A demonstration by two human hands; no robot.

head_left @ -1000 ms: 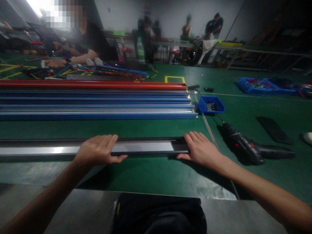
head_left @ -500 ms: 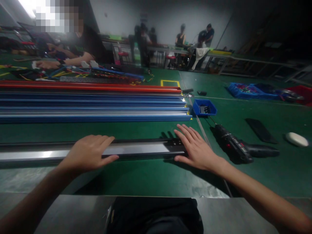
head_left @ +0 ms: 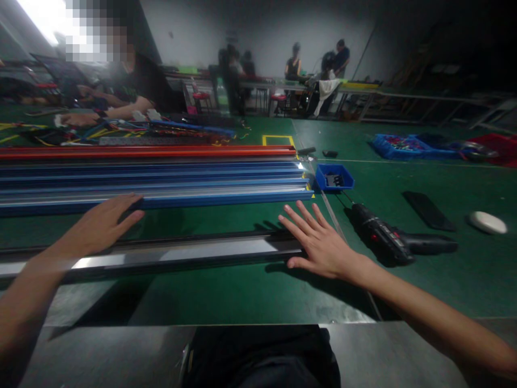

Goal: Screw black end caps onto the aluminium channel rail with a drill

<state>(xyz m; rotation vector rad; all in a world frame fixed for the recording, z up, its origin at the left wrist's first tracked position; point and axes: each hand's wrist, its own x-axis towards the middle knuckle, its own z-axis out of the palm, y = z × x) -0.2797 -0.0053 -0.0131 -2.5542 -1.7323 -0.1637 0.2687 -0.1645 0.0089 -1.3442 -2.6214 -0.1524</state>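
A long black-and-silver metal rail lies across the green mat in front of me. Above its right end, my right hand has its fingers spread and grips nothing; I cannot tell whether the palm touches the rail. My left hand is raised over the rail's left part, thumb apart and fingers stretched toward the nearest blue rail. Whether its fingertips touch that blue rail is unclear. Behind the blue rails lies a red-orange rail, parallel to them.
Right of the rails are a blue bin with small dark parts, a black power drill, a flat black object and a white oval object. Across the table, a person works beside coloured wires.
My left hand has lifted off the black-and-silver rail and moved left and away from me, toward the blue rails. My right hand stays at the rail's right end, its fingers spread wider.
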